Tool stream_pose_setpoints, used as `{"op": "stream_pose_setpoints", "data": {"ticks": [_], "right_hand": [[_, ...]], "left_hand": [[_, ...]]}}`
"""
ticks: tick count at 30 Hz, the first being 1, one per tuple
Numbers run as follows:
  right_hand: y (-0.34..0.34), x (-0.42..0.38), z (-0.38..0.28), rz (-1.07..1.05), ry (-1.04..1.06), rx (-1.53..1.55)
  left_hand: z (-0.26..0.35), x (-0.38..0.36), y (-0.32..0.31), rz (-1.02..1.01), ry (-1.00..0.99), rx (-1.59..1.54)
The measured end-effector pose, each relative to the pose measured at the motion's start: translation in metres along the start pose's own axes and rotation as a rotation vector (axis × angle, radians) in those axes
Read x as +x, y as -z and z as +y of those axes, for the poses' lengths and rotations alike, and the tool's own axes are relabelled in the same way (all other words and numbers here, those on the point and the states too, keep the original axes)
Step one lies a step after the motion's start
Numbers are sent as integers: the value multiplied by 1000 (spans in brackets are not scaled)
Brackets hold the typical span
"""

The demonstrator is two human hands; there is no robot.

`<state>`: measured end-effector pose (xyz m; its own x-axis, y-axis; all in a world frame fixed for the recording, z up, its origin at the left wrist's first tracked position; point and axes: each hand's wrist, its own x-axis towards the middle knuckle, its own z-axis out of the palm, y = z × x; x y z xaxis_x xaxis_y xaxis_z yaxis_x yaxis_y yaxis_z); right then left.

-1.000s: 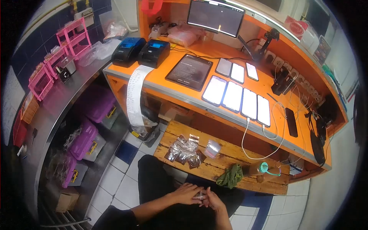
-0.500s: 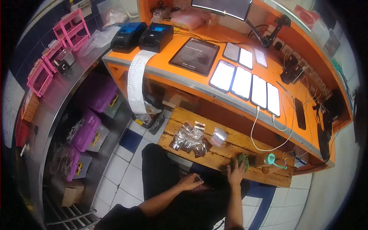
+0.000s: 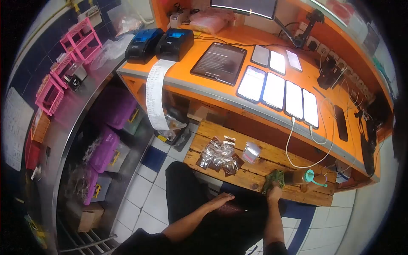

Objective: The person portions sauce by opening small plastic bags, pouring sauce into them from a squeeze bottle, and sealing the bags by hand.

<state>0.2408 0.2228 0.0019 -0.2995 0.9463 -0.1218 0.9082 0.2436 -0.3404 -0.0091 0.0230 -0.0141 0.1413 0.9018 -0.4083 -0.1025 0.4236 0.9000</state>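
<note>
My right hand (image 3: 274, 194) is at the front edge of the low wooden bench, its fingers closed on a crumpled green cloth-like bundle (image 3: 272, 180). Just right of it, a brown container with a teal lid (image 3: 309, 174) lies on its side on the bench. My left hand (image 3: 220, 201) rests over my lap with fingers stretched out, and nothing shows in it. A pile of small shiny clear packets (image 3: 219, 156) with dark contents sits at the bench's left part. Beside the pile is a flat clear plastic bag (image 3: 251, 152).
Behind the bench (image 3: 238, 142) rises an orange counter (image 3: 199, 83) with several lit phones (image 3: 273, 90), a tablet (image 3: 219, 62) and two receipt printers (image 3: 174, 44). A long paper strip (image 3: 155, 93) hangs down. White charging cables (image 3: 290, 146) droop over the edge. Purple-lidded boxes (image 3: 105, 148) stand at left.
My right hand has gone from spread fingers over the green bundle to closed on it. My left hand's fingers have straightened from a pinch. The camera view has shifted slightly.
</note>
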Motion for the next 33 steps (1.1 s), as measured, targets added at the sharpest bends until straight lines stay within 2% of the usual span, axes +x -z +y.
{"op": "stream_pose_setpoints", "data": {"ticks": [2,3,5,6,8,10,11,12,13,14,15,17,18,20,21,23,24,25,26,28,30,31,33], "right_hand": [[4,-2,-5,66,-73,68],[7,-6,-12,204,23,-45],[18,-13,-40,477,216,-286],[35,-24,-62,517,236,-279],[65,-50,-115,576,269,-266],[55,-71,-132,350,269,227],[51,-87,-137,133,185,373],[52,-97,-141,-57,75,529],[48,-104,-140,-212,-33,656],[56,-108,-143,-230,30,695],[40,-117,-135,-192,64,739],[38,-127,-131,-234,80,834],[33,-135,-123,-333,-3,918],[28,-140,-121,-575,-96,1096],[43,-145,-124,-636,-66,1167],[41,-148,-124,-685,-163,1210],[24,-151,-123,-688,-135,1419],[34,-146,-118,-887,-136,1406],[19,-148,-109,-965,-259,1584],[-2,-153,-85,-911,-296,1559],[28,-144,-101,-1021,-229,1527],[21,-142,-92,-1055,-244,1511],[28,-139,-95,-1132,-209,1538]], "left_hand": [[34,-20,-5,103,220,-177],[45,-26,-6,153,329,-267],[34,-23,2,169,327,-389],[30,-22,4,177,328,-456],[39,-26,4,218,140,-346],[43,-28,-4,280,41,-181],[39,-30,2,129,108,5],[49,-34,-3,135,132,-71],[41,-34,-6,212,-92,239],[57,-38,-9,181,-47,250],[56,-40,-10,200,-151,341],[65,-45,-13,151,-175,461],[82,-49,-18,179,-269,585],[96,-58,-26,125,-250,661],[99,-57,-27,23,-303,645],[96,-62,-27,-78,-387,636],[95,-59,-25,-96,-439,639],[99,-61,-24,-45,-395,729],[98,-62,-26,-39,-356,797],[94,-62,-37,15,-320,863],[99,-67,-37,2,-225,846],[100,-69,-37,-22,-171,835],[103,-72,-34,-49,-160,782]]}}
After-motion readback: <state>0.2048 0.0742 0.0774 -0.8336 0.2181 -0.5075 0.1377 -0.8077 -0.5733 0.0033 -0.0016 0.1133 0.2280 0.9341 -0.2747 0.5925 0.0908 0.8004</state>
